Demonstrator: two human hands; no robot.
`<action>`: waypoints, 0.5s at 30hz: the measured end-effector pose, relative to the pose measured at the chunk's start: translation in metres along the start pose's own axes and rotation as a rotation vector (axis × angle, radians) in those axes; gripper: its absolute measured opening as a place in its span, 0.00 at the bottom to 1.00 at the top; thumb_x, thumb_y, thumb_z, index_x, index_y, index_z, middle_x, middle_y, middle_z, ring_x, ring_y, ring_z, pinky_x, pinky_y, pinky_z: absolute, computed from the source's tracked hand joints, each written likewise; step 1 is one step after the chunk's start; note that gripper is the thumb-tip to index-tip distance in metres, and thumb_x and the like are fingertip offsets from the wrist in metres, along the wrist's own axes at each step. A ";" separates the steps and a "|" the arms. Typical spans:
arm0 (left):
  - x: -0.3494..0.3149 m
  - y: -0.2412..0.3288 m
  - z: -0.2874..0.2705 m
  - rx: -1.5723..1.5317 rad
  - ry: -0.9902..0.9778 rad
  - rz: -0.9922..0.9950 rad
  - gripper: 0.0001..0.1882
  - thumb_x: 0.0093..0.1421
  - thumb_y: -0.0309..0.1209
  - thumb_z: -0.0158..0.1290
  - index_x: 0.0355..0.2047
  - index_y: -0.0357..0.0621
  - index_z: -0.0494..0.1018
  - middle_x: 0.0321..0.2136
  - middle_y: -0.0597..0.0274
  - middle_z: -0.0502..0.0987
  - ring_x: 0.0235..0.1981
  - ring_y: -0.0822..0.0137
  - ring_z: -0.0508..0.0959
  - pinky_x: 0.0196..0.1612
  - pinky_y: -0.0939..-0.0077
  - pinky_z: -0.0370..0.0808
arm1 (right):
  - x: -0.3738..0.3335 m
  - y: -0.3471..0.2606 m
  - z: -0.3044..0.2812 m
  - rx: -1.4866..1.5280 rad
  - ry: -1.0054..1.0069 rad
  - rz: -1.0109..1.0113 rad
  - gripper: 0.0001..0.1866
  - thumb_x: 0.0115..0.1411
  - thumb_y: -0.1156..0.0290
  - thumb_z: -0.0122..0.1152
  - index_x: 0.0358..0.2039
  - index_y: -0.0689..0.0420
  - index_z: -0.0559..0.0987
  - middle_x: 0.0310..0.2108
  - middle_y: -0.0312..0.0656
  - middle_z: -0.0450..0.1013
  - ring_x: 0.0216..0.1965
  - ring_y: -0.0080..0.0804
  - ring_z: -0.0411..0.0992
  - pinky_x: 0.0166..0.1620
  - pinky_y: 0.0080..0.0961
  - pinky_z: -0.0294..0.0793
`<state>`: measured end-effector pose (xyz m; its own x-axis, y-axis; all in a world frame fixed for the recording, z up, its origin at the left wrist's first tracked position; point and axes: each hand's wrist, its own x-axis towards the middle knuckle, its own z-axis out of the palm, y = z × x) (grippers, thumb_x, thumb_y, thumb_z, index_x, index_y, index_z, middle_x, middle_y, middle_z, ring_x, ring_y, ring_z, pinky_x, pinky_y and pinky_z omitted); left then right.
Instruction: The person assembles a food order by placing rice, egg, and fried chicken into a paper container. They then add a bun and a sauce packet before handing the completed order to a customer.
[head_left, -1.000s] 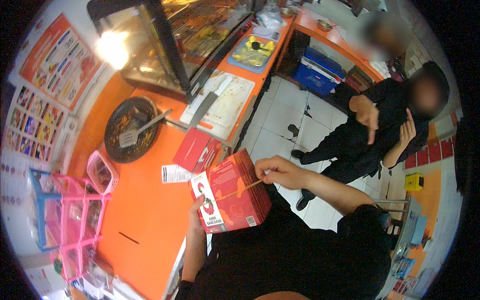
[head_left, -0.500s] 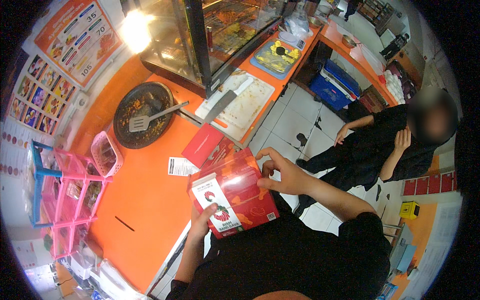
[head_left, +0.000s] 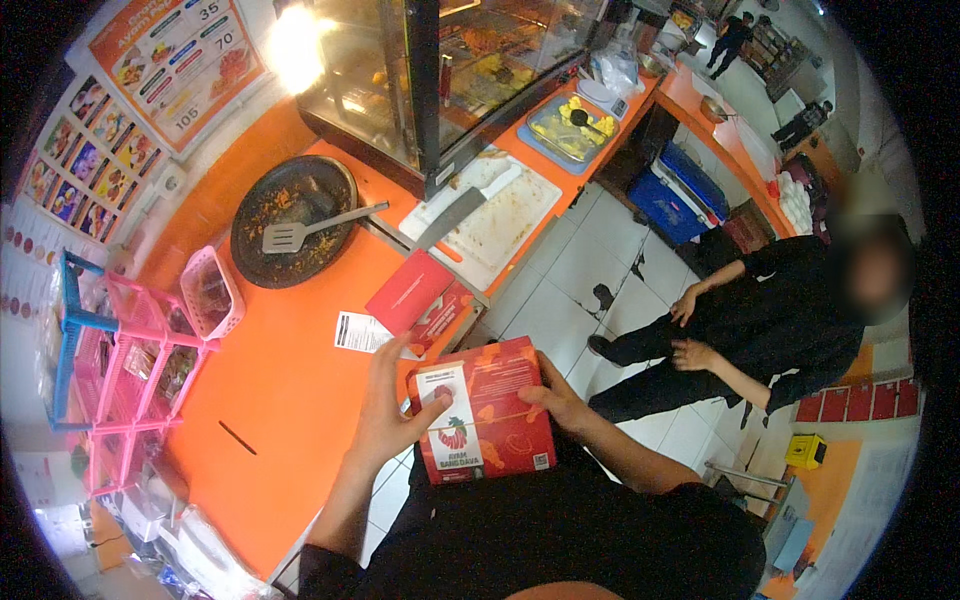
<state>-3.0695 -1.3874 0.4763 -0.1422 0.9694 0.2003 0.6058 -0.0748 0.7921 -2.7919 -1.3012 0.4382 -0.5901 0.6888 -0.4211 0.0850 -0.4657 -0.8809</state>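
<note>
A red cardboard food box with a white label panel is held up in front of my body, off the counter's edge. My left hand grips its left side, with the thumb on the white panel and the fingers behind. On the right side, my right hand has its thumb on the front face; its other fingers are hidden behind the box. Just beyond the box lie a flat red carton piece, a printed red sheet and a white paper slip on the orange counter.
A dark round pan holds a slotted spatula. A knife rests on the white cutting board below a glass display case. Pink racks stand left. A person in black stands at right; a blue cooler is beyond.
My right hand has moved from the box's upper corner down to its right side. The box has shifted right and lower and turned more upright. The other person's hand has lowered.
</note>
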 end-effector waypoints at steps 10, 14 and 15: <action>0.011 0.018 -0.012 0.027 -0.348 -0.026 0.20 0.59 0.34 0.64 0.50 0.40 0.77 0.37 0.48 0.80 0.28 0.53 0.81 0.32 0.64 0.78 | 0.011 0.016 0.013 -0.047 -0.048 0.028 0.47 0.58 0.55 0.67 0.68 0.64 0.53 0.63 0.51 0.61 0.64 0.39 0.62 0.66 0.38 0.61; 0.010 0.021 -0.015 -0.019 -0.347 0.036 0.24 0.57 0.37 0.66 0.49 0.35 0.76 0.41 0.46 0.79 0.30 0.56 0.81 0.33 0.65 0.79 | 0.014 0.022 0.010 0.029 -0.070 0.035 0.46 0.58 0.54 0.66 0.68 0.63 0.54 0.63 0.50 0.61 0.64 0.39 0.62 0.67 0.39 0.60; 0.012 0.022 -0.015 -0.023 -0.329 0.150 0.25 0.56 0.37 0.67 0.49 0.35 0.76 0.41 0.46 0.78 0.31 0.56 0.81 0.33 0.65 0.79 | 0.016 0.024 0.009 0.034 -0.072 0.043 0.46 0.58 0.54 0.66 0.68 0.62 0.54 0.63 0.50 0.61 0.64 0.39 0.62 0.67 0.39 0.60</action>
<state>-3.0696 -1.3811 0.5043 0.2091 0.9702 0.1221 0.5828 -0.2240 0.7812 -2.8064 -1.3060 0.4119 -0.6427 0.6265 -0.4408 0.0852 -0.5134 -0.8539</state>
